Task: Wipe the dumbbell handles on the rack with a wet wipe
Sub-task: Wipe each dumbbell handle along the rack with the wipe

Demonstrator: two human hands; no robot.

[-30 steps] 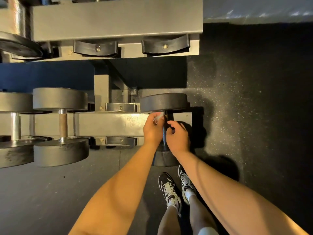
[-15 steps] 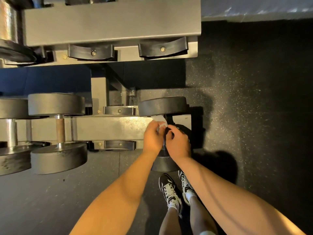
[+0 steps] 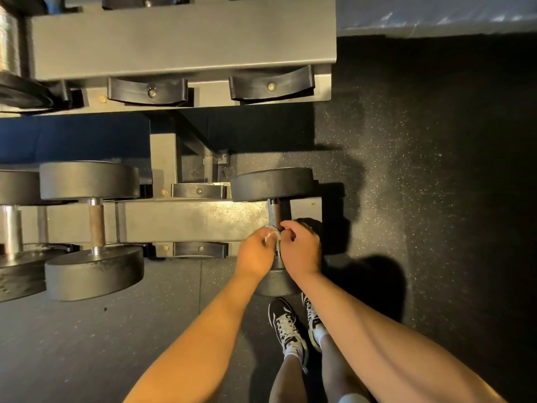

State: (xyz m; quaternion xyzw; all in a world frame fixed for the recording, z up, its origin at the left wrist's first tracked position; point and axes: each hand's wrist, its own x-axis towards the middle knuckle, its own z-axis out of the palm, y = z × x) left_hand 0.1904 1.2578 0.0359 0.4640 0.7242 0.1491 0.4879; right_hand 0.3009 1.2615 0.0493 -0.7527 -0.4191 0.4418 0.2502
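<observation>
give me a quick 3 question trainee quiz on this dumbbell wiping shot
1. True or false: the wet wipe is in the right hand.
2. Which dumbbell handle is being wiped? A) brown handle B) knurled handle at the rack's right end
3. Fill in: the cradles on the upper shelf above the hands are ____.

Key: 1 false, the left hand has it; 2 B; 3 empty

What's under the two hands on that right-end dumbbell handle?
The knurled handle runs down between the left hand and right hand; a white wipe shows at the left fingers. The handle's lower stretch is covered.
</observation>
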